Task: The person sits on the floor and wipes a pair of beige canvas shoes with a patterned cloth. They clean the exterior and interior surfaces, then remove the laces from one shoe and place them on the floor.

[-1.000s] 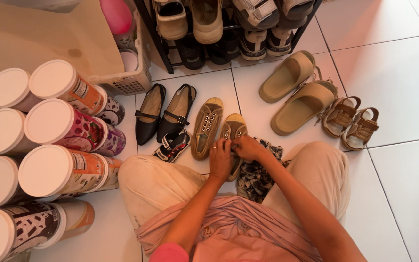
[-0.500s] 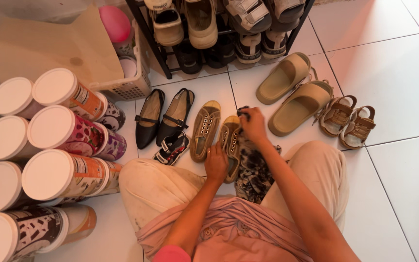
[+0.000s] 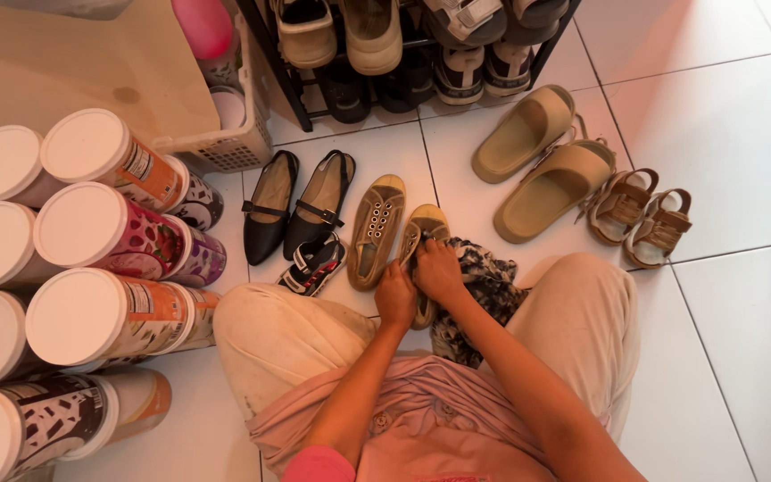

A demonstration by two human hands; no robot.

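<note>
I sit on the white tile floor with my knees apart. An olive-brown sneaker with a yellowish toe (image 3: pixel 428 220) lies between my legs. My left hand (image 3: pixel 395 300) grips its near side. My right hand (image 3: pixel 439 271) presses a black-and-white patterned cloth (image 3: pixel 485 278) onto the middle of the shoe, hiding most of its top. The matching sneaker (image 3: pixel 377 230) lies just left of it, untouched.
Black flats (image 3: pixel 294 207) and a small striped sandal (image 3: pixel 314 265) lie to the left. Tan slides (image 3: pixel 542 165) and small brown sandals (image 3: pixel 642 219) lie to the right. A full shoe rack (image 3: pixel 403 54) stands behind, with white-lidded canisters (image 3: pixel 91 232) and a white basket (image 3: pixel 238 147) at left.
My right hand with the cloth has slid back from the sneaker's toe to its middle, close to my left hand. My left hand stays on the shoe.
</note>
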